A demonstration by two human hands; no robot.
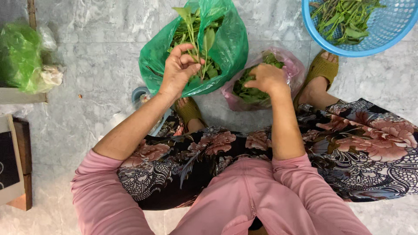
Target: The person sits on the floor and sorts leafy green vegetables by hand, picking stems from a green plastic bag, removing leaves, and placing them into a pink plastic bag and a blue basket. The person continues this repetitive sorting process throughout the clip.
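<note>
- Left hand (177, 69) pinches a leafy green stem sprig (194, 30) upright over the green plastic bag (226, 48).
- Right hand (266, 78), closed on plucked leaves (248, 92), rests in the pink plastic bag (289, 65) to the right.
- Leaf-stripping seems underway; another firm pluck looks needed.

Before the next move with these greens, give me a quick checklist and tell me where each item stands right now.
1. Left hand grips a leafy stem: ok.
2. Stem is over the green bag: ok.
3. Right hand is at the pink bag of leaves: ok.
4. Right hand's hold on anything: cannot tell, fingers hidden.
5. Blue basket holds greens with room left: ok.
6. Both bags are open at the top: ok.
</note>
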